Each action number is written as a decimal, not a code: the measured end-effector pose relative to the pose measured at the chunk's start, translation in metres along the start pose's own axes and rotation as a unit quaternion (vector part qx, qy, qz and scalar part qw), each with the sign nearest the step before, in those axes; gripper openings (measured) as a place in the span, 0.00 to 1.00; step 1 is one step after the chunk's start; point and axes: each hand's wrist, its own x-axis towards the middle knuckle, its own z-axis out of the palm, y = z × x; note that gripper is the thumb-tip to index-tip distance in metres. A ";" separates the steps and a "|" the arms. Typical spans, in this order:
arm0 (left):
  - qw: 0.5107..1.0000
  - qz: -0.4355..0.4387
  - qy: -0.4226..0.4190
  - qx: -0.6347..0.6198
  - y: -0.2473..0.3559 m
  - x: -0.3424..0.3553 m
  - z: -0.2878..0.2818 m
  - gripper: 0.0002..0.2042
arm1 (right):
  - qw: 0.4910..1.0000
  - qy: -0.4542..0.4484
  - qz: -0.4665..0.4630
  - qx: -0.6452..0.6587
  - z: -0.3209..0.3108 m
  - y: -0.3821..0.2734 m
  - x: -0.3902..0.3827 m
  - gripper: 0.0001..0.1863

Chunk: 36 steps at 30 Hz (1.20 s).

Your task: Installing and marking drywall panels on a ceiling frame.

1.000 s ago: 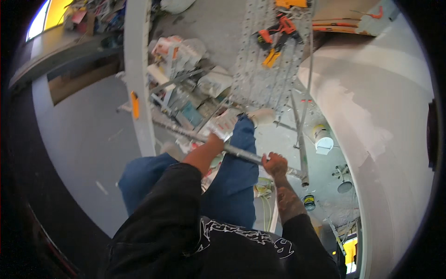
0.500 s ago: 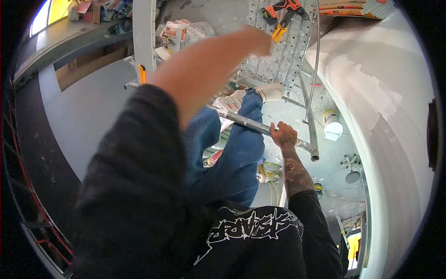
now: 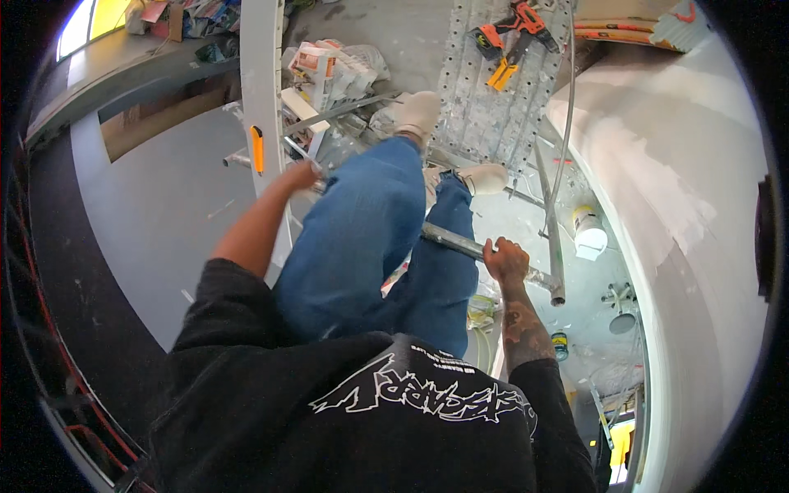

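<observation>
My right hand [image 3: 507, 261] is wrapped round a paint-spattered metal scaffold tube [image 3: 454, 241] that crosses in front of my legs. On the left, my left hand [image 3: 304, 175] is closed at the same tube's line, beside a thin metal bar; blur and my thigh hide part of its grip. My left leg is lifted over the tube, its pale shoe [image 3: 417, 113] near the perforated metal platform [image 3: 485, 123]. The other shoe [image 3: 483, 178] is by the platform's near edge. An orange utility knife [image 3: 258, 149] rests against the white upright post [image 3: 262, 74] near my left hand.
On the platform lie an orange-and-black cordless drill [image 3: 528, 29] and a yellow-handled tool [image 3: 503, 76]. Plastic-wrapped bags [image 3: 337, 70] stand beyond. A white bucket [image 3: 588, 234] and a small jar [image 3: 560, 345] are on the floor below. A curved plastered wall [image 3: 674, 156] borders the right.
My left hand has swung from high in front of me down and left to the tube. My left leg has risen forward over the tube. My right hand keeps its hold.
</observation>
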 end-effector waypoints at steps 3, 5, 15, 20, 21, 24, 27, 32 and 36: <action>0.995 -0.003 -0.028 -0.092 -0.046 -0.024 0.097 0.26 | 1.000 -0.009 -0.017 0.017 0.004 -0.019 0.013 0.22; 0.978 -0.081 -0.151 -0.115 0.005 -0.021 0.139 0.38 | 0.997 -0.071 0.036 -0.022 0.007 0.004 0.002 0.21; 0.530 -0.215 0.001 -0.820 -0.008 0.027 0.193 0.37 | 0.954 -0.246 0.078 -0.156 -0.024 -0.029 0.040 0.24; 0.403 -0.291 0.009 -0.867 -0.002 0.049 0.188 0.43 | 0.975 -0.212 0.043 -0.060 -0.108 -0.075 0.105 0.20; 0.410 -0.257 -0.010 -0.875 0.006 0.048 0.179 0.47 | 0.979 -0.188 0.029 -0.077 -0.125 -0.078 0.116 0.19; 0.441 -0.320 -0.027 -0.838 0.017 0.043 0.157 0.46 | 0.984 -0.146 0.018 -0.101 -0.171 -0.120 0.150 0.19; 0.454 -0.317 -0.024 -0.833 0.024 0.041 0.155 0.45 | 0.982 -0.144 -0.005 -0.124 -0.193 -0.192 0.190 0.18; 0.530 -0.274 -0.047 -0.801 0.030 0.060 0.217 0.44 | 0.962 -0.204 -0.114 -0.140 -0.162 -0.341 0.264 0.18; 0.704 -0.235 -0.014 -0.670 0.035 0.071 0.242 0.30 | 0.921 -0.181 -0.324 -0.115 -0.113 -0.452 0.299 0.16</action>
